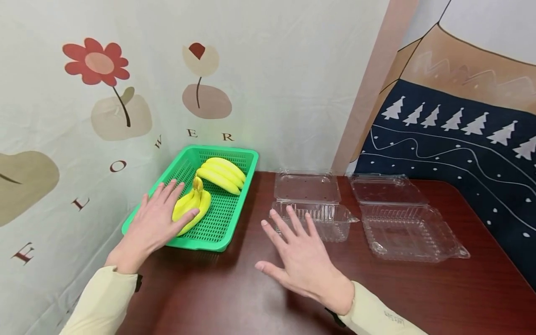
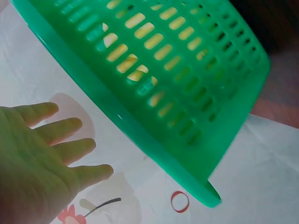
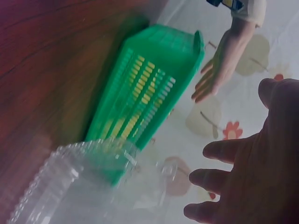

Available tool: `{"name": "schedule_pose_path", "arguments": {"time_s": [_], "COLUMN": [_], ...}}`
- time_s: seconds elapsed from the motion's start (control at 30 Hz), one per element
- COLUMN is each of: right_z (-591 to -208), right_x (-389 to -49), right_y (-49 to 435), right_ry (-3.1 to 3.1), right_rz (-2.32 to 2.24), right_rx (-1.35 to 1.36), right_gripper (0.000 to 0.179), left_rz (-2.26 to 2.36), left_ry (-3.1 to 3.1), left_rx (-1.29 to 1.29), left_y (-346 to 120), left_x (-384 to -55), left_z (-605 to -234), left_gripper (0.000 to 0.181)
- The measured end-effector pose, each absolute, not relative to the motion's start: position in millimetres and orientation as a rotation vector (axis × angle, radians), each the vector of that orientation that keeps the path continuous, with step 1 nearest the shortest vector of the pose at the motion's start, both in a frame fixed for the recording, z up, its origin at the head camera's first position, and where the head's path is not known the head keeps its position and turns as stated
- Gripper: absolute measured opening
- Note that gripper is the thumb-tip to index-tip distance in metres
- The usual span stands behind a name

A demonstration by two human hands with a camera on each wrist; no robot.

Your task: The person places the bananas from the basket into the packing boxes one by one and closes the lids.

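Currently gripping nothing, spreading the left hand (image 1: 156,217) just left of the nearer curved yellow banana bunch (image 1: 203,205), lying stem-away inside the green slotted plastic basket (image 1: 222,218); holding the right hand (image 1: 303,260) farther off, likewise spread.

One left hand (image 1: 155,221), one right hand (image 1: 301,258) and two sleeves (image 1: 98,300) are shown, with one green basket (image 1: 222,216), two bunches of bananas (image 1: 221,175), two clear hinged containers (image 1: 404,235) and one table (image 1: 230,293). In the head view, two printed flower heads (image 1: 99,63) and six printed letters (image 1: 227,137) are counted.
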State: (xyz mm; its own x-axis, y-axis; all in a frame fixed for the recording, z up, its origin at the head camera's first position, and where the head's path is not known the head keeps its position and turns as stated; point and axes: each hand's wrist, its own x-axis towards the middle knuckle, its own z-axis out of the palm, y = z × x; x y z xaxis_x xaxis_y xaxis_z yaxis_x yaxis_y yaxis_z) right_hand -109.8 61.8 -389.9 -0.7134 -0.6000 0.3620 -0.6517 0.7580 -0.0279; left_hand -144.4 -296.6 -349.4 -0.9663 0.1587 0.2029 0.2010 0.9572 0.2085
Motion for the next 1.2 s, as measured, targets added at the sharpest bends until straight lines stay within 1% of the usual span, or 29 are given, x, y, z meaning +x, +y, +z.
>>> {"name": "schedule_pose_path", "arguments": {"time_s": [0.33,0.53,0.63,0.9,1.2], "right_z": [-390.3,-392.9,-394.0,-399.7,-403.3], "right_x": [-110.4,-111.2,-110.6,-108.6,-108.0], "right_y": [29.0,17.8,13.6,3.2,-5.7], "right_ry": [-2.685,-2.701,-2.683,-2.628,-2.603], "right_rz": [0.141,0.148,0.125,0.076,0.079], "right_rx": [1.089,1.117,1.121,1.183,1.234], "right_gripper": [0.083,0.084,0.084,0.084,0.084], "left_rz": [-0.259,-0.237,-0.259,-0.303,-0.441], "left_ry": [-2.992,-3.039,-3.056,-3.121,-3.166], "left_rx": [-0.314,-0.449,-0.525,-0.621,-0.657], "left_y": [-314.6,-322.7,-324.9,-331.5,-352.7], "left_x": [-157.7,-172.1,-178.1,-189.7,-205.6], "left_z": [-344.4,-341.5,-340.9,-344.8,-350.9], "left_gripper": [0.091,0.089,0.087,0.088,0.091]}}
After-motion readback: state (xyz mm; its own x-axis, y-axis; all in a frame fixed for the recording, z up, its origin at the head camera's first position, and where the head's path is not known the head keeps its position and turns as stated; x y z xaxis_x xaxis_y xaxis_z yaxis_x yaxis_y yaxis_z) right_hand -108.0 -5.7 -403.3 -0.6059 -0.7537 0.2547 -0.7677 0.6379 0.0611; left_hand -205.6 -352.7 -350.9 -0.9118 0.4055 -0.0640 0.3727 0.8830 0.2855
